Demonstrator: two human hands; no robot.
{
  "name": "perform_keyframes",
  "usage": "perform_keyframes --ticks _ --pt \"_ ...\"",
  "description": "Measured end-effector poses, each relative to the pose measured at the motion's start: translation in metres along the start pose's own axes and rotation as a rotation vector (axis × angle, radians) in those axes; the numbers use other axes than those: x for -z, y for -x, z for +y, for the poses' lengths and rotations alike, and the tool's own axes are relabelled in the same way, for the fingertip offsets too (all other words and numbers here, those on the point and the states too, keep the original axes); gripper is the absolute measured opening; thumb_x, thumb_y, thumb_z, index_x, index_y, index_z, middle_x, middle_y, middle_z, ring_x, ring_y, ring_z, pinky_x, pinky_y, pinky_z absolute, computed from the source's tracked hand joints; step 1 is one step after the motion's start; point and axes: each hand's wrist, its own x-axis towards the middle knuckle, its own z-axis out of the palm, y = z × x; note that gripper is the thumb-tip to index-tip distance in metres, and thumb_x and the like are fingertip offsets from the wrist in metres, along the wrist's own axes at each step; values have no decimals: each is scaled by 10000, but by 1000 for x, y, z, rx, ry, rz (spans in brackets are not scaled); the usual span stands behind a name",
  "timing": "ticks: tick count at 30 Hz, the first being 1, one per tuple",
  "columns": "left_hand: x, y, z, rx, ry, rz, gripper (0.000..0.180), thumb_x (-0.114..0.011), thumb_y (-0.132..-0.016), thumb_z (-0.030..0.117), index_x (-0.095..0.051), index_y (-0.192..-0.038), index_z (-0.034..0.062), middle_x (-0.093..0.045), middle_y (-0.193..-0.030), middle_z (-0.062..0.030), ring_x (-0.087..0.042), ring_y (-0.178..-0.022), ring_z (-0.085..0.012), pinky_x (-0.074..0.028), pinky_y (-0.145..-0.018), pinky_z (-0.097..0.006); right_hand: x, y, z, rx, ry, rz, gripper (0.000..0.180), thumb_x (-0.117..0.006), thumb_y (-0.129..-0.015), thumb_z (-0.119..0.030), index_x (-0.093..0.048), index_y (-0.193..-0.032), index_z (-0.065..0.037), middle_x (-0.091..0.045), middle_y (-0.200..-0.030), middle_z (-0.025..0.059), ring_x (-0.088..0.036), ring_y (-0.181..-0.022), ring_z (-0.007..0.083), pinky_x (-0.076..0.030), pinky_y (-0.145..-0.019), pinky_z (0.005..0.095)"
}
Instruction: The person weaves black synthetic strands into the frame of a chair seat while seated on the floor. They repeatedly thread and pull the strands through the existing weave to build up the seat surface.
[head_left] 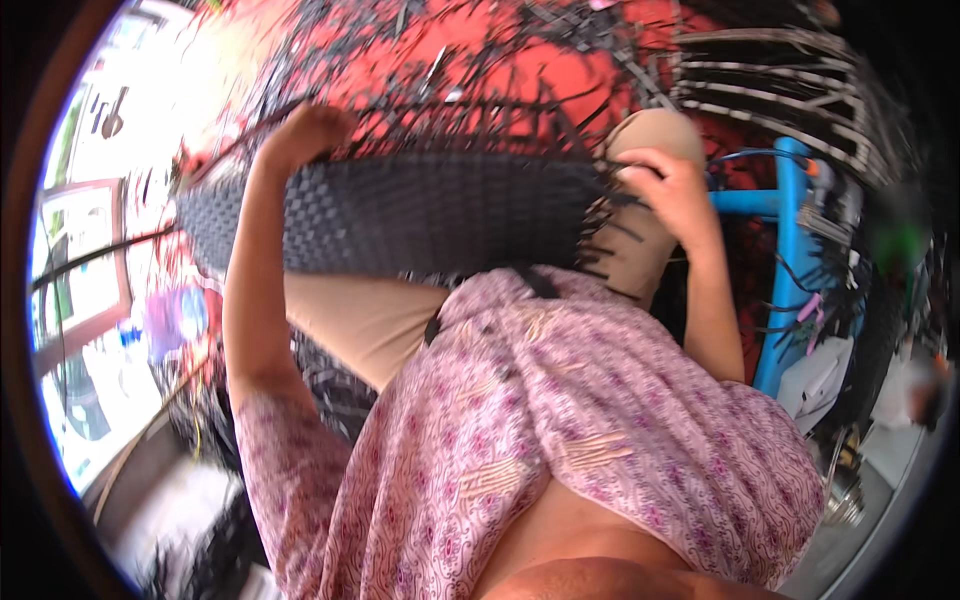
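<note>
step: weaving, judged mid-panel | thing: dark grey woven plastic-strip panel (pixel 430 210) across lap, 12 o'clock | left hand (pixel 310 130) fingers clenched on top edge, 11 o'clock | right hand (pixel 670 185) fingers pinching loose strip ends (pixel 605 245), 1 o'clock | next: likely needs strip tension held

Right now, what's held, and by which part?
A dark woven panel. The left hand has its grip on the upper edge near the left end; the right hand grips the right end, where loose strips stick out.
</note>
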Motion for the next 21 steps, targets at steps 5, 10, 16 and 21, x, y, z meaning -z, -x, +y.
perform_keyframes --ticks 5,10,16,21 --pt "-7 19 14 98 223 91 149 -638 -837 53 -668 -979 20 -632 -809 19 -557 -727 -69 -449 -668 -217 10 -5 7 152 136 15 147 -665 -825 -76 -685 -945 6 -692 -904 95 -663 -837 188 -497 -773 285" --pt "2 23 26 245 183 116 181 -691 -785 63 -682 -959 15 -641 -822 23 -554 -741 -72 -438 -678 -226 42 -1 11 62 222 25 154 -685 -812 -87 -684 -933 8 -668 -858 76 -628 -790 151 -476 -732 264" --pt "13 25 -5 71 100 129 160 -682 -773 49 -696 -929 18 -674 -836 -3 -585 -755 -94 -475 -715 -251 52 -1 19 -30 212 -9 167 -689 -818 -103 -676 -933 18 -648 -833 62 -605 -776 140 -460 -725 257" --pt "6 23 12 73 -191 93 150 -642 -765 31 -711 -897 41 -675 -759 -40 -608 -719 -140 -493 -709 -283 45 -5 21 -103 156 -19 166 -688 -831 -114 -676 -934 16 -640 -819 38 -573 -753 112 -449 -706 247"
